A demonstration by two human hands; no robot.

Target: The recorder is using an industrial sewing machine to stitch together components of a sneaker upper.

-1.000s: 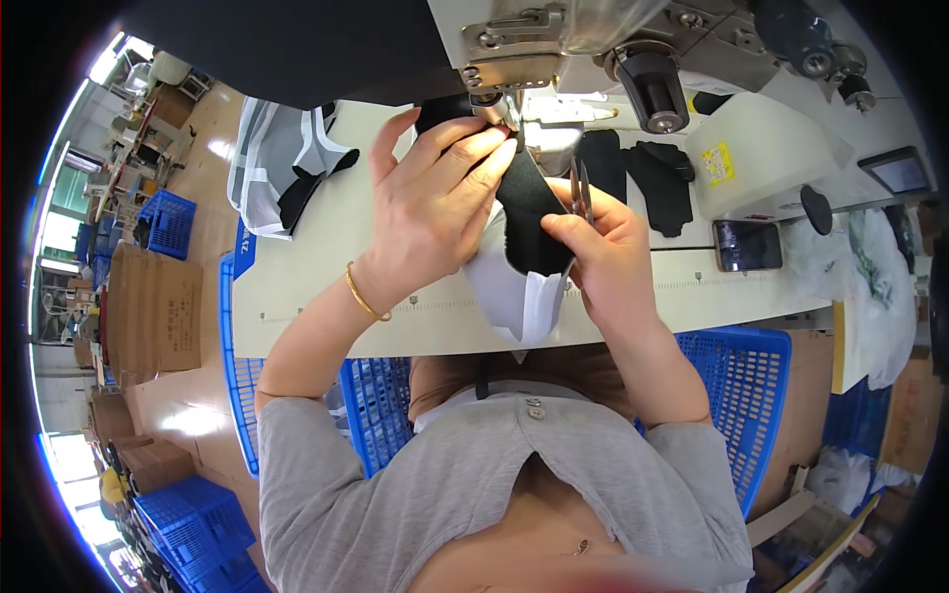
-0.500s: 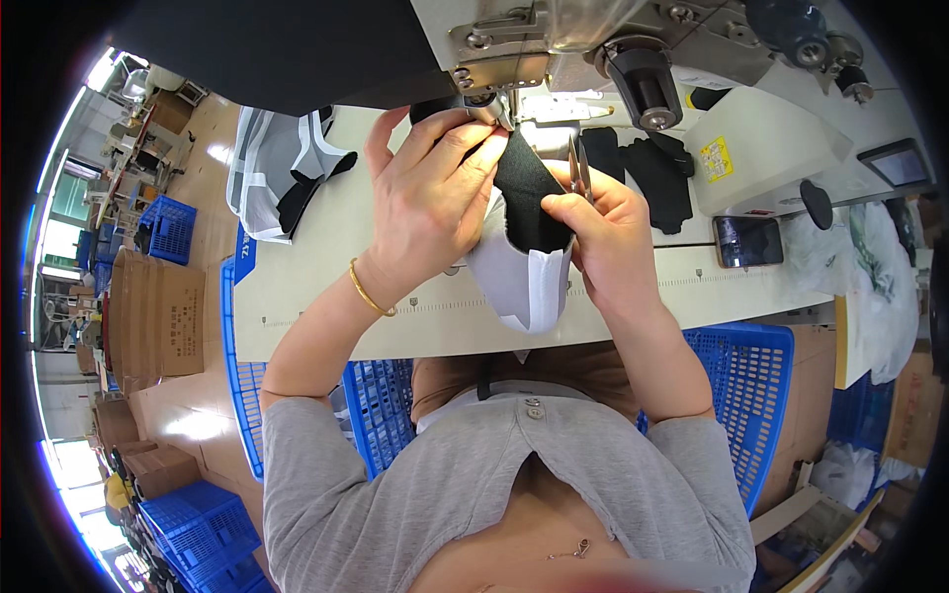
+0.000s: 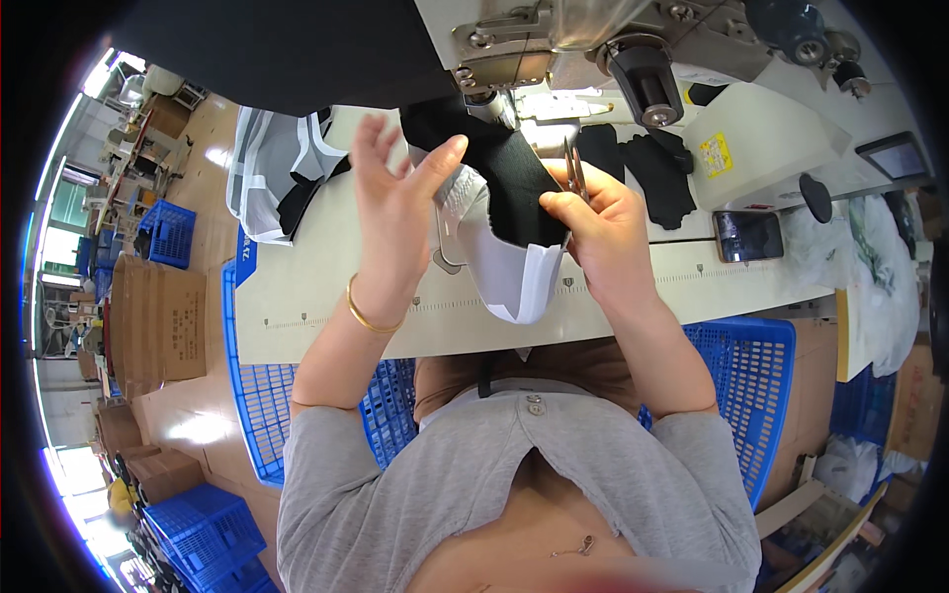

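1. Taking the centre of the view as the clock's hub, the black, grey and white fabric piece lies just past 12 o'clock, its black end up by the sewing machine and its white-banded edge hanging toward the wearer. Whether the machine grips that end is hidden.

2. The left hand, at 11 o'clock, is spread, its raised fingers blurred and the thumb beside the fabric. It pinches nothing visible; I cannot tell whether the thumb touches. This openness probably leaves the fabric's left side free.

3. The right hand, toward 2 o'clock, pinches the black edge between thumb and fingers, likely to keep the piece steady and its shape spread.

4. Small metal snips sit in that same hand, blades toward 12, presumably so they stay ready without being put down.

5. More grey-and-white pieces lie at 10 o'clock, and dark fabric pieces at 2, flanking the machine, apparently for easy reach.

6. A phone rests between 2 and 3 on the table, outside the working spot, perhaps to stay clear of the cloth.
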